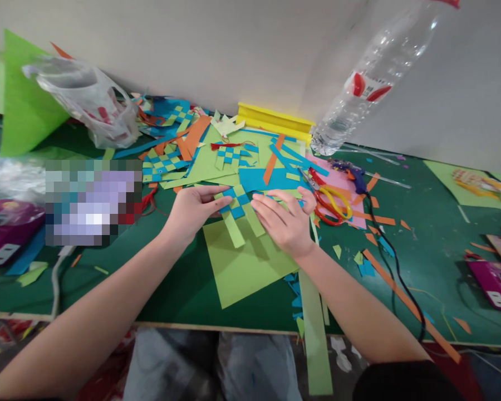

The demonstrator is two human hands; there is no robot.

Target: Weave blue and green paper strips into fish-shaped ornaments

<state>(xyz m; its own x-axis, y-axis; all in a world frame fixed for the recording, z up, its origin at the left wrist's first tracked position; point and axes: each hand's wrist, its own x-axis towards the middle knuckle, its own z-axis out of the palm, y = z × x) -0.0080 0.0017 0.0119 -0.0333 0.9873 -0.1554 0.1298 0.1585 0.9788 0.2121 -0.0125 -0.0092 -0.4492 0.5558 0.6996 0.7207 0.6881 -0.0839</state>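
Note:
A small woven piece of blue and light green paper strips [236,204] lies on a light green paper sheet [246,264] on the green table [426,267]. My left hand [192,211] pinches the weave's left edge between thumb and fingers. My right hand [284,221] lies on the weave's right side, fingers stretched and pressed on the strips. Two green strip ends hang down from the weave over the sheet.
Red and yellow scissors [332,203] lie right of my right hand, a glue gun [354,175] with a black cord behind them. A clear plastic bottle [371,83], a yellow box [275,120], a plastic bag [87,106], several finished weaves [162,164] and paper scraps fill the back.

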